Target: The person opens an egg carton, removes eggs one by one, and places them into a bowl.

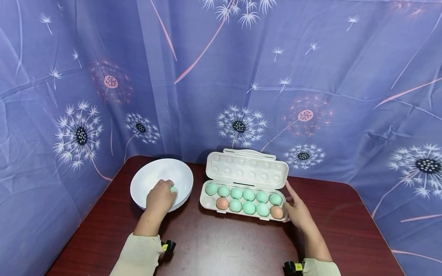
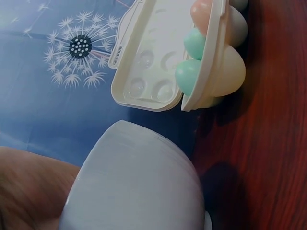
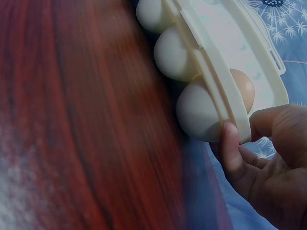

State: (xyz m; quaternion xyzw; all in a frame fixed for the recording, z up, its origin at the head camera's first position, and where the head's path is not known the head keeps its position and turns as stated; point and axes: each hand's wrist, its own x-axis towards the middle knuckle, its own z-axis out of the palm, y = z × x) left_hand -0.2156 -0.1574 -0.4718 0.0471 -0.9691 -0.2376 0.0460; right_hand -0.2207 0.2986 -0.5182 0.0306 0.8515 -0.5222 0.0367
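My left hand (image 1: 161, 196) reaches down into a white bowl (image 1: 145, 180) and grips a pale green egg (image 1: 174, 189) over its inside. In the left wrist view the outer wall of the bowl (image 2: 136, 182) hides the fingers. To the right stands a cream egg carton (image 1: 204, 204) with its lid (image 1: 246, 168) raised. Several green eggs (image 1: 249, 207) and two brown eggs (image 1: 222, 203) sit in its cups; the front left cup holds no egg. My right hand (image 1: 299, 211) holds the carton's right end, fingers at the rim beside a brown egg (image 3: 243, 90).
Bowl and carton stand toward the back of a dark red wooden table (image 1: 221, 245). Behind and left of the table hangs a blue curtain (image 1: 193, 115) printed with dandelions. Black wrist cameras (image 1: 168, 246) sit at both sleeves.
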